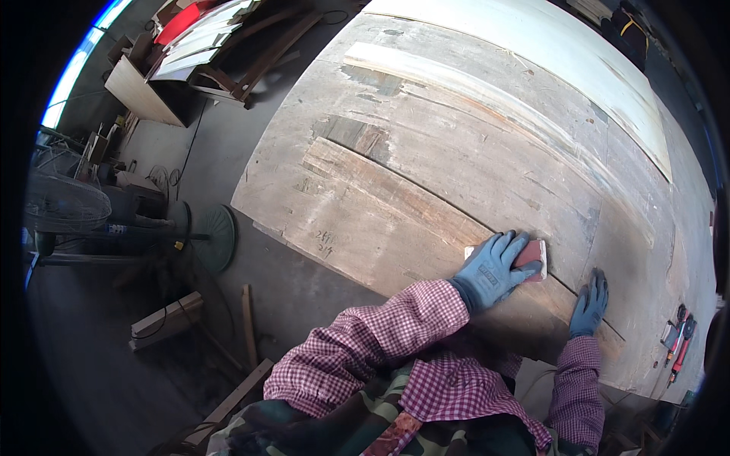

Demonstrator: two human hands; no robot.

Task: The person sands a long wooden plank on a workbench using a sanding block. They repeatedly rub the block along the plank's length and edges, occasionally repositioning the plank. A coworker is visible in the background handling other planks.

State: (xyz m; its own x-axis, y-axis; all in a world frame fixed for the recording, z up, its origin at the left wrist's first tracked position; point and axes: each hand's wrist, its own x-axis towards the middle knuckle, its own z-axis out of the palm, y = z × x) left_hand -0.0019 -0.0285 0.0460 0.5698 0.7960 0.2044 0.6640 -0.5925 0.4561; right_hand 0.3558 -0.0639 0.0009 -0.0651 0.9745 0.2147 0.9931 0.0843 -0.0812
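The left hand (490, 275) is closed over a red-faced sanding block (535, 254) on the narrow wooden board (384, 188) — whose long axis runs from ten to four o'clock, most of it toward ten. The right hand (588, 305), nearer the four-o'clock end, lies flat across its edge — fingers extended, grasping nothing.

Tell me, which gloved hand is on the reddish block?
The left hand, on top of the reddish block; the right hand lies apart from it, farther right.
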